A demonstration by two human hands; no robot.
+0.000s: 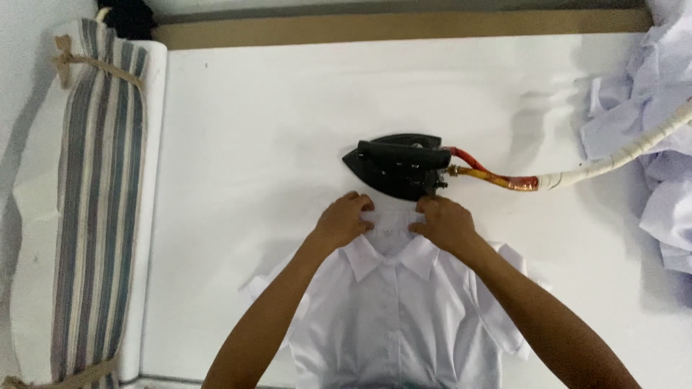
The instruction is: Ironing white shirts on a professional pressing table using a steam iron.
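Observation:
A white short-sleeved shirt [393, 317] lies buttoned, front up, on the white ironing table [252, 166], collar pointing away from me. My left hand [344, 220] grips the left side of the collar. My right hand [443, 222] grips the right side of the collar. Both hands pinch the fabric at the neck opening. A black iron [398, 167] rests flat on the table just beyond my hands, almost touching my fingertips.
A red and white wrapped hose [577, 173] runs from the iron to the right. A pile of crumpled white cloth [652, 115] lies at the right edge. A striped rolled cloth [101, 202] tied with string lies along the left side.

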